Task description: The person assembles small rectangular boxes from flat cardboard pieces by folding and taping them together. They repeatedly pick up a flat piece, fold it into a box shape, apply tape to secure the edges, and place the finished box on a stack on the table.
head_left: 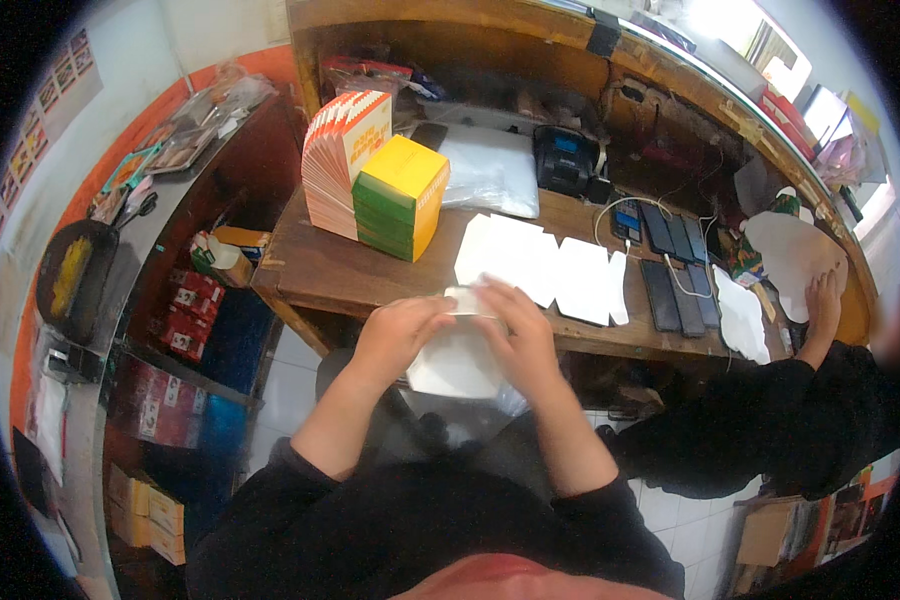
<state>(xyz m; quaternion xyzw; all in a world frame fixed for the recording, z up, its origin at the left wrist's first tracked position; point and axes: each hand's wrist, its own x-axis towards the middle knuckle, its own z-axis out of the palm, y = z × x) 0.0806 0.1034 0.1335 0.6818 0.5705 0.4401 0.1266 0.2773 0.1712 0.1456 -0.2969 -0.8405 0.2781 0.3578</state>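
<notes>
Both my hands grip a white card box blank (457, 366) in front of me, just off the table's near edge. My left hand (398, 333) pinches the left end of its narrow top flap. On the other end, my right hand (519, 335) is closed, its fingertips slightly blurred. The wide part of the blank hangs below my fingers with its plain white side up. Beyond my hands, more flat white box blanks (508, 252) lie on the wooden table (315, 268), and another cut white blank (583, 280) rests to their right.
Yellow and green cartons (398, 205) stand stacked beside fanned red-and-white cartons (338, 172) at the left. Several phones (678, 295) with white cables lie to the right. A co-worker's hand (825, 298) touches a pale sheet (795, 255) at far right. A black device (564, 160) sits behind.
</notes>
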